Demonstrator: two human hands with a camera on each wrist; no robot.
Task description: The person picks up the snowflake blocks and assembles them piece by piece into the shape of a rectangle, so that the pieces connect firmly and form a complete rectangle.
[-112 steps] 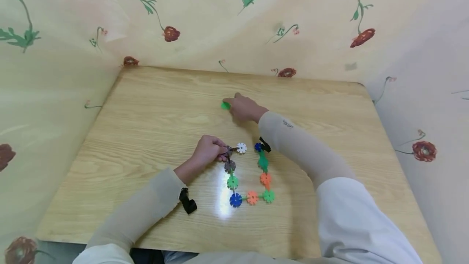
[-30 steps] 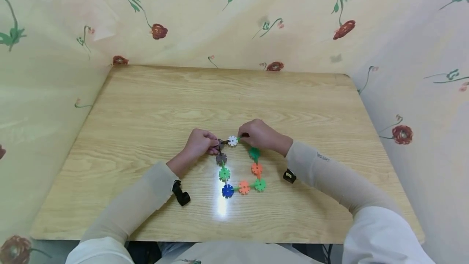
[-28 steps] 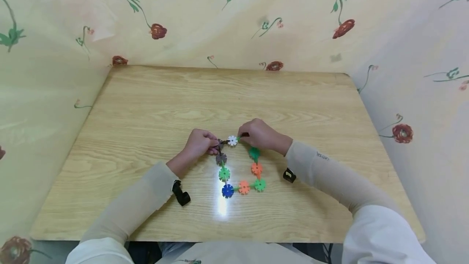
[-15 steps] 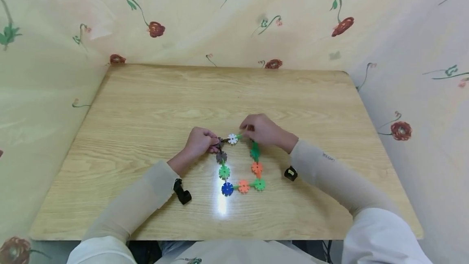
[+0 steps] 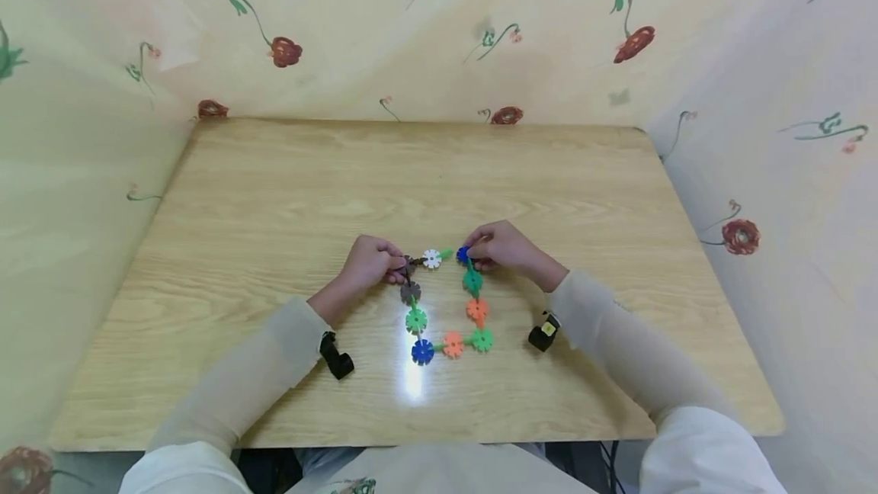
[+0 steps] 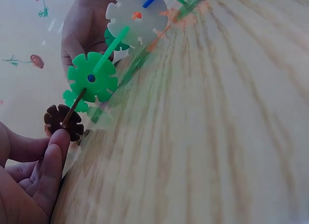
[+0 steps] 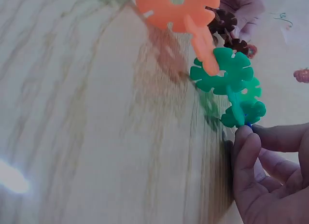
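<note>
A chain of snowflake discs, flat notched plastic rounds, lies on the table in an unclosed loop. My left hand point(image 5: 369, 261) pinches a brown snowflake disc point(image 6: 57, 118) at the upper left corner. From there the chain runs to a white disc point(image 5: 432, 258) and ends in a light green disc point(image 5: 447, 253), seen edge-on. My right hand point(image 5: 506, 246) pinches the blue disc point(image 5: 463, 255) at the other end, just right of the light green one, with a small gap between them. Below the blue disc hangs a dark green disc point(image 7: 222, 72), then an orange disc point(image 5: 476, 309).
The loop's near side holds another blue disc point(image 5: 422, 352), an orange disc point(image 5: 453, 344) and a green disc point(image 5: 482, 339). The wooden table point(image 5: 274, 174) is bounded by flower-patterned cloth point(image 5: 357, 21) behind and at the sides. A black wrist camera point(image 5: 543, 332) hangs below the right sleeve.
My right hand fetched the light green disc from farther back and brought it against the white disc. It has since let go and taken hold of the blue end disc. The left hand keeps its grip.
</note>
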